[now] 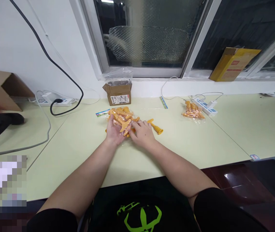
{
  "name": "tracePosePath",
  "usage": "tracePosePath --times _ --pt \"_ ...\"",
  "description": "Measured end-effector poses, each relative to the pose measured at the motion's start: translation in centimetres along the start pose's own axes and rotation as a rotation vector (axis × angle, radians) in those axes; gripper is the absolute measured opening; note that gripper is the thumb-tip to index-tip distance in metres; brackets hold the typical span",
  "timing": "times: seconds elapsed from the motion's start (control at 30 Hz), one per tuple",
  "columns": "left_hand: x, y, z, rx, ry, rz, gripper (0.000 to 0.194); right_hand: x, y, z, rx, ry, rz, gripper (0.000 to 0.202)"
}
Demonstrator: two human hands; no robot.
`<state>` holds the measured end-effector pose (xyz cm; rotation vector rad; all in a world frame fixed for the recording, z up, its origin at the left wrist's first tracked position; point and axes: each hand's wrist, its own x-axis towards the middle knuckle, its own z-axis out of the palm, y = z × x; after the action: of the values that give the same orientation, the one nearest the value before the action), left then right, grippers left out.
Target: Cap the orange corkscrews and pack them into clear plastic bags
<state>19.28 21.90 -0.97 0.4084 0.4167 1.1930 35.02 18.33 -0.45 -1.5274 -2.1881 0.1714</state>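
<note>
My left hand (114,132) cups a clear plastic bag of orange plastic pieces (121,120) from the left and below, its thumb up along the side. From the right, my right hand (143,133) presses its bent fingers and thumb on the same bag. The fingers partly hide the bag's right edge. Just beyond my right hand a loose orange piece with a flared, ribbed end (158,129) lies on the table. More orange shows under and behind the bag, but I cannot tell how many pieces are loose.
An open small cardboard box (119,95) stands behind the bag against the wall. Farther right lie a colourful printed strip (163,102), a second bag of orange pieces (192,110) and a white power strip (205,106). A black stand (4,120) and cables occupy the left.
</note>
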Motion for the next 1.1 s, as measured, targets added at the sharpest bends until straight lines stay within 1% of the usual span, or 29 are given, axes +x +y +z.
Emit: tracePosePath --times 0.07,0.2,0.3,0.37,0.5,0.57,0.7,0.77,0.8,0.9,0.93,0.97,1.03,1.1 --pt "0.0 0.0 -0.1 -0.007 0.001 0.000 0.066 0.0 0.1 -0.1 0.024 0.001 0.005 0.047" --pt "0.0 0.0 0.0 0.008 -0.004 -0.005 0.068 0.0 0.2 -0.4 0.092 0.041 0.006 0.062" --pt "-0.1 -0.1 0.1 0.028 -0.003 0.005 0.069 0.1 0.3 -0.5 0.097 0.041 0.010 0.063" --pt "-0.1 0.0 0.1 0.027 0.011 0.000 0.069 0.1 0.5 -0.6 0.104 0.041 -0.010 0.061" --pt "-0.1 0.2 -0.1 0.022 0.032 -0.034 0.070 0.1 1.0 -0.8 0.207 0.030 -0.126 0.053" --pt "-0.1 0.1 0.0 0.026 0.035 -0.031 0.069 0.1 1.2 -0.9 0.286 0.017 -0.102 0.046" --pt "-0.3 -0.7 0.6 0.028 0.022 -0.029 0.068 0.3 1.2 -0.5 0.431 -0.006 0.015 0.028" --pt "-0.3 -1.0 0.8 0.023 0.019 -0.018 0.069 0.4 1.4 -0.4 0.536 -0.027 0.021 0.020" --pt "-0.2 -0.9 0.8 0.016 0.023 0.011 0.069 0.4 1.5 -0.4 0.609 -0.043 0.009 0.018" --pt "0.1 0.0 0.4 -0.029 0.044 0.106 0.068 0.6 2.4 -1.0 0.882 -0.080 -0.021 0.018" --pt "0.1 0.6 0.1 -0.053 0.051 0.127 0.068 0.8 2.8 -1.3 0.980 -0.067 0.011 0.019" --pt "0.2 1.2 -0.2 -0.077 0.058 0.140 0.068 1.0 3.3 -1.6 1.075 -0.035 0.078 0.021" --pt "0.2 2.4 -0.7 -0.114 0.071 0.179 0.066 1.6 4.6 -2.2 1.216 0.082 0.290 0.024" --pt "0.2 3.4 -1.0 -0.128 0.080 0.229 0.063 2.2 5.9 -2.4 1.251 0.187 0.490 0.027"
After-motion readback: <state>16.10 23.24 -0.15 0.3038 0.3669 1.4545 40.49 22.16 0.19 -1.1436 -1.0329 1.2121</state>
